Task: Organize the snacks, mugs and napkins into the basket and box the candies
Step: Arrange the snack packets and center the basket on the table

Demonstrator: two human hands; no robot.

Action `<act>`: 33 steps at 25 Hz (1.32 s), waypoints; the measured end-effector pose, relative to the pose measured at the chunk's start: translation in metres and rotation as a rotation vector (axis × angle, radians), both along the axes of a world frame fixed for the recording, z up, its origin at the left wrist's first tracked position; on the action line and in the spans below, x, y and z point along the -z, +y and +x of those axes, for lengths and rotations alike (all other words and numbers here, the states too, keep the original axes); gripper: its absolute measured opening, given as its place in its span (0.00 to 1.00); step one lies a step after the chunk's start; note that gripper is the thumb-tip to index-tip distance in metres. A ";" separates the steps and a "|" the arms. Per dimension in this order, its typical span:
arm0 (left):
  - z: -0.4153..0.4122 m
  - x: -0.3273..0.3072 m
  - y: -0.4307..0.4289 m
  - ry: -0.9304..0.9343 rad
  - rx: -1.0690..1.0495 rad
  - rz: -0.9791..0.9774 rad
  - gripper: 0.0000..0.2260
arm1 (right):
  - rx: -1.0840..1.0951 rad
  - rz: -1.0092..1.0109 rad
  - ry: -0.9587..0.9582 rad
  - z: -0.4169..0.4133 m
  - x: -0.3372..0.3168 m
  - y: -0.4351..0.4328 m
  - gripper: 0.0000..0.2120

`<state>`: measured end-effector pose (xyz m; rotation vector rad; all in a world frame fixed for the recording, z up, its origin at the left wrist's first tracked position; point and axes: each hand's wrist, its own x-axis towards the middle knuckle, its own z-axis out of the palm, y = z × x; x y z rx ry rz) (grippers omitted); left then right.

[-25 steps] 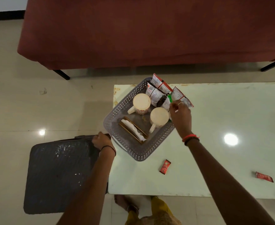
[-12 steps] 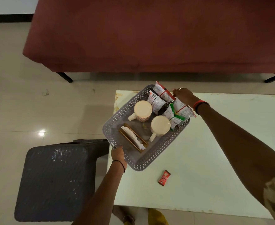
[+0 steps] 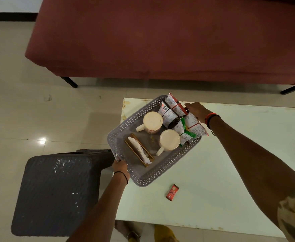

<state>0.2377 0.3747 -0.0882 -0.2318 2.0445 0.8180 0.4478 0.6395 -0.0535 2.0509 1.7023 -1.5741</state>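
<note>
Basket [image 3: 143,179]: on table [image 3: 230,172] corner, holding mugs [image 3: 152,121], napkins [image 3: 138,149], snacks [image 3: 168,114].
Left hand [image 3: 119,167]: fingers clamped on near rim.
Right hand [image 3: 195,110]: at far rim; fingers hidden, cannot tell.
Candy [image 3: 172,192]: on table, near basket.

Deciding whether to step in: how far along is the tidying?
Done: mugs, napkin holder and snack packets sit in the basket. In hand: the left hand grips its near rim; the right hand is at its far rim, grip hidden. Left: one red candy packet lies loose on the table; no box shows.
</note>
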 end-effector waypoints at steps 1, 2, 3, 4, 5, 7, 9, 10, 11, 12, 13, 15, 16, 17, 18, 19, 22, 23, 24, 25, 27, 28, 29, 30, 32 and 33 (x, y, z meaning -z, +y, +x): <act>-0.003 0.000 -0.002 0.018 0.038 -0.016 0.18 | 0.024 -0.014 0.020 0.005 0.001 -0.005 0.17; -0.006 -0.001 -0.003 0.023 0.059 -0.022 0.18 | 0.056 -0.027 0.039 0.010 0.002 -0.010 0.16; -0.009 -0.004 -0.004 0.026 0.074 -0.033 0.18 | 0.101 -0.041 0.055 0.017 0.002 -0.017 0.15; -0.011 -0.007 -0.005 0.033 0.094 -0.040 0.18 | 0.147 -0.051 0.065 0.023 0.000 -0.024 0.14; -0.013 -0.013 -0.005 0.036 0.111 -0.039 0.18 | 0.182 -0.053 0.073 0.028 -0.002 -0.032 0.11; -0.016 -0.029 -0.003 0.056 0.149 -0.021 0.17 | 0.228 -0.048 0.090 0.039 -0.014 -0.045 0.12; -0.016 -0.049 -0.006 0.077 0.152 -0.016 0.16 | 0.289 -0.072 0.089 0.054 -0.033 -0.063 0.14; -0.015 -0.057 -0.009 0.080 0.159 -0.001 0.15 | 0.330 -0.094 0.099 0.061 -0.042 -0.073 0.14; -0.014 -0.065 -0.015 0.070 0.147 0.020 0.14 | 0.371 -0.114 0.120 0.069 -0.050 -0.083 0.12; -0.012 -0.071 -0.019 0.049 0.122 0.041 0.13 | 0.405 -0.134 0.150 0.076 -0.057 -0.093 0.10; -0.009 -0.081 -0.025 0.035 0.109 0.052 0.12 | 0.435 -0.147 0.177 0.084 -0.068 -0.104 0.07; -0.002 -0.101 -0.033 0.035 0.145 0.062 0.11 | 0.481 -0.159 0.232 0.101 -0.089 -0.126 0.05; 0.002 -0.111 -0.037 0.052 0.172 0.071 0.11 | 0.489 -0.152 0.257 0.109 -0.099 -0.135 0.06; 0.006 -0.121 -0.040 0.067 0.196 0.077 0.11 | 0.486 -0.141 0.278 0.115 -0.108 -0.143 0.08; 0.012 -0.131 -0.045 0.075 0.208 0.088 0.11 | 0.474 -0.125 0.290 0.124 -0.117 -0.153 0.09; 0.016 -0.140 -0.051 0.077 0.216 0.094 0.11 | 0.467 -0.114 0.296 0.131 -0.124 -0.162 0.08; 0.028 -0.166 -0.074 0.043 0.253 0.129 0.12 | 0.477 -0.088 0.311 0.153 -0.145 -0.190 0.08; 0.030 -0.173 -0.080 0.012 0.254 0.144 0.12 | 0.479 -0.083 0.310 0.158 -0.150 -0.196 0.10; 0.035 -0.181 -0.086 0.000 0.262 0.156 0.12 | 0.480 -0.074 0.308 0.164 -0.158 -0.205 0.10; 0.040 -0.189 -0.093 0.008 0.278 0.160 0.12 | 0.484 -0.063 0.311 0.172 -0.166 -0.214 0.10; 0.050 -0.203 -0.102 0.050 0.333 0.156 0.09 | 0.506 -0.048 0.316 0.185 -0.179 -0.230 0.09; 0.056 -0.211 -0.105 0.053 0.361 0.156 0.08 | 0.519 -0.043 0.312 0.192 -0.187 -0.238 0.10; 0.062 -0.218 -0.107 0.053 0.392 0.155 0.08 | 0.538 -0.037 0.304 0.200 -0.193 -0.245 0.11; 0.069 -0.225 -0.107 0.060 0.427 0.154 0.08 | 0.561 -0.030 0.296 0.210 -0.200 -0.252 0.11; 0.084 -0.237 -0.106 0.078 0.471 0.152 0.09 | 0.595 -0.022 0.301 0.230 -0.211 -0.261 0.11; 0.093 -0.242 -0.104 0.080 0.485 0.158 0.09 | 0.606 -0.021 0.309 0.241 -0.216 -0.263 0.11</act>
